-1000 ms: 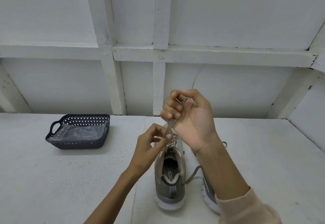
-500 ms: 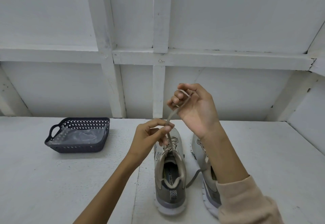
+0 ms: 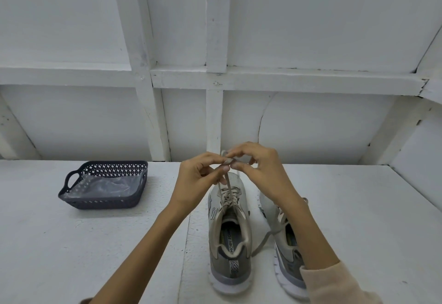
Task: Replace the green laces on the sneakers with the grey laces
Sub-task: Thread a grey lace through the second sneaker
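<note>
The grey lace (image 3: 229, 184) is flat woven cloth, matt. The left sneaker (image 3: 229, 239) has a pale knit mesh upper, dull, with a smoother padded collar, a woven pull tab at the heel and a matt foam-like sole — white below, grey above. The right sneaker (image 3: 269, 210) shows the same cloth and sole (only part of it shows). The basket (image 3: 100, 202) is dark perforated plastic, faintly sheened, lined with crinkled clear film (image 3: 105, 185) that glints. The table (image 3: 71, 244) is white-painted, rough and grainy; the wall (image 3: 311, 124) behind looks like painted wood — matt, cracked in places. The sleeve (image 3: 334, 287) is soft pinkish cloth
</note>
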Demonstrator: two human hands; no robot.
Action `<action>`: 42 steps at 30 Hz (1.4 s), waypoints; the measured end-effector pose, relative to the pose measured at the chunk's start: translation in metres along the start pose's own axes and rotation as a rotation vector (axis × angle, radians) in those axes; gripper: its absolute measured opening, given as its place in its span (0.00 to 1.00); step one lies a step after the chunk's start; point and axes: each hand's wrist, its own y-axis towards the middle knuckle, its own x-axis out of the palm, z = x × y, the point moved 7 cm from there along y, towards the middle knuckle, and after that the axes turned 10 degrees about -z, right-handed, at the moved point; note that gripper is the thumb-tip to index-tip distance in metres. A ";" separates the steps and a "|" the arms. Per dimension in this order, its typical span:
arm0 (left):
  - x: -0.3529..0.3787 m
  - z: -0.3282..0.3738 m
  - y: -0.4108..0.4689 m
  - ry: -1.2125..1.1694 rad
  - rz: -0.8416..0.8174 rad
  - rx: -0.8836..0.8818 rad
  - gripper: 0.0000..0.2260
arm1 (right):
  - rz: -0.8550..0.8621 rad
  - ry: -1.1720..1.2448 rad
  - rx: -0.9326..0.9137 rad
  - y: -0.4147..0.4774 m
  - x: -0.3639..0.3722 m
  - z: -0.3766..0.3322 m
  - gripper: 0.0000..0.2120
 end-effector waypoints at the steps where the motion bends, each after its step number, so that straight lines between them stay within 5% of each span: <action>1: 0.000 0.001 0.000 0.005 0.006 0.003 0.08 | 0.031 0.048 0.023 0.000 -0.001 0.002 0.07; 14: -0.008 0.006 0.001 0.183 0.054 0.020 0.11 | 0.156 0.421 0.236 -0.012 0.034 0.046 0.07; 25: -0.010 0.005 0.005 0.198 0.021 0.033 0.11 | -0.060 0.697 0.283 -0.022 0.051 0.041 0.06; 35: -0.011 0.002 0.004 0.250 0.048 0.012 0.09 | -0.041 0.468 0.290 -0.024 0.046 0.033 0.09; 42: -0.013 0.000 0.003 0.212 0.114 -0.018 0.10 | 0.157 0.285 0.225 -0.031 0.038 0.024 0.09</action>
